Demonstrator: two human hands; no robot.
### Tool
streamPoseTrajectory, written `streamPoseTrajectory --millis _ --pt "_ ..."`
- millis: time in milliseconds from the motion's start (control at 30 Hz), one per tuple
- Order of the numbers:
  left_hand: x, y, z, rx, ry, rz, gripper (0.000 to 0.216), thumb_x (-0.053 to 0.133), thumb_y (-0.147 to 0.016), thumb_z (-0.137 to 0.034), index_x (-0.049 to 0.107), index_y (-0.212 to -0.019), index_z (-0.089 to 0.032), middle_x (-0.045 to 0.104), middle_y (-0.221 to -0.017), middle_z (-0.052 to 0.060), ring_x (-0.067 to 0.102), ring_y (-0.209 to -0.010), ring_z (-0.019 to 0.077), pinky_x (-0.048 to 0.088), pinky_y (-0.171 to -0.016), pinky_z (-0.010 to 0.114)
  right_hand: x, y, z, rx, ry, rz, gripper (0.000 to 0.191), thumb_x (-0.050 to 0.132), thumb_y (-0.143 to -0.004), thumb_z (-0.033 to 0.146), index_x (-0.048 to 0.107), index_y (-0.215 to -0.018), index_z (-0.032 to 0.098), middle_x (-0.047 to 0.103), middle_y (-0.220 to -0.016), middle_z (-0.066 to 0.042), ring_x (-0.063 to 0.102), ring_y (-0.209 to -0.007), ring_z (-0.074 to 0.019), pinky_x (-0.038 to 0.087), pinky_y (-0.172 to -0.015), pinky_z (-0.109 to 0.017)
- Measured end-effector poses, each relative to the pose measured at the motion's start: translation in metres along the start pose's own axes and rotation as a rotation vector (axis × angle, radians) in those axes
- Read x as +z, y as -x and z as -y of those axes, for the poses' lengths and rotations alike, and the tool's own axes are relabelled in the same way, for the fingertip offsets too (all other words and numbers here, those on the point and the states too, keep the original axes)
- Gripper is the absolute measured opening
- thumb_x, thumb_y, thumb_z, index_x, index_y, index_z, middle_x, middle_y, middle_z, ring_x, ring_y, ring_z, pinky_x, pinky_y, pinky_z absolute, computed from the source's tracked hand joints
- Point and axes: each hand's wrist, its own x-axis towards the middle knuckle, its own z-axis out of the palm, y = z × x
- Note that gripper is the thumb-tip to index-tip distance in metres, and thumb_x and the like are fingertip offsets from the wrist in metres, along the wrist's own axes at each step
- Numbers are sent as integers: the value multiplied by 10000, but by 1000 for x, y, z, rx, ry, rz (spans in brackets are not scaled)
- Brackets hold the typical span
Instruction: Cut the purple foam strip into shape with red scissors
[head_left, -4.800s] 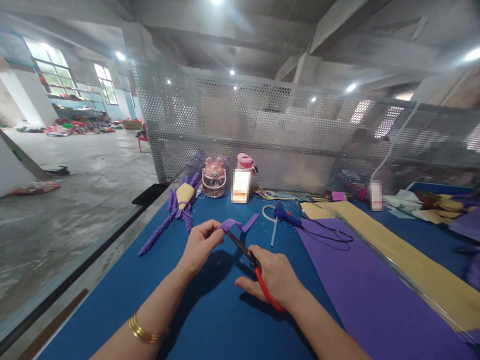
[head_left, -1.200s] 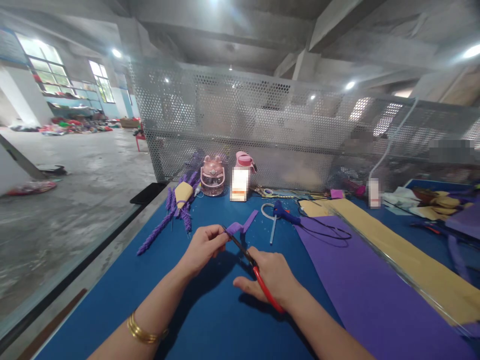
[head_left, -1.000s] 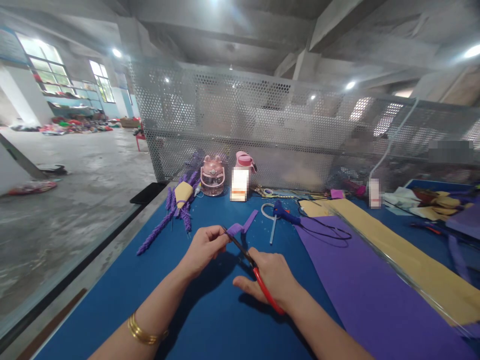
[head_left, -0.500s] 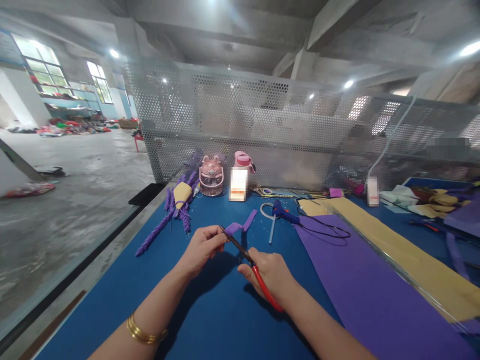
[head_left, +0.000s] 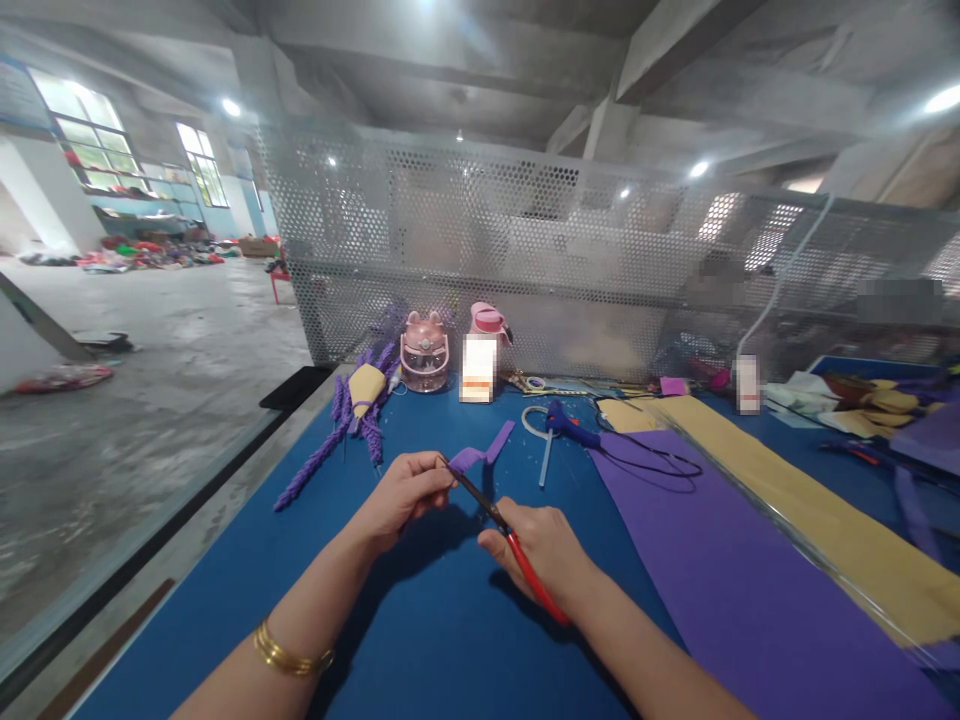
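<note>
My left hand (head_left: 401, 493) pinches one end of a narrow purple foam strip (head_left: 484, 452) above the blue table (head_left: 247, 590); the strip's free end curls up to the right. My right hand (head_left: 546, 552) grips red-handled scissors (head_left: 504, 531), fingers through the loops. The dark blades reach up and left to the strip right at my left fingertips. Whether the blades are open or closed on the strip I cannot make out.
A large purple sheet (head_left: 742, 580) and a tan sheet (head_left: 810, 520) lie at right. A blue glue gun (head_left: 571, 430) with cord sits behind my hands. Purple lavender-like stems (head_left: 330, 440), a pink bottle (head_left: 424, 352) and a pink cup (head_left: 487, 330) stand by the perforated metal screen (head_left: 600, 270).
The purple strip has been drawn through my left fingers and its free end is shorter than several seconds ago. Within the last second my right thumb has closed in on the scissors.
</note>
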Motion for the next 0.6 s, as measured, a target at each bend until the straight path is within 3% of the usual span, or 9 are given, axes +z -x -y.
streamPoseTrajectory --millis 600 --pt "1 -1 -1 -32 98 -10 167 578 -670 -279 569 -592 -132 508 -416 -35 263 -320 18 131 -357 173 -1 0 1 6 32 22 532 206 -941 567 542 -826 171 653 -644 -42 626 -558 -181 204 -489 -262"
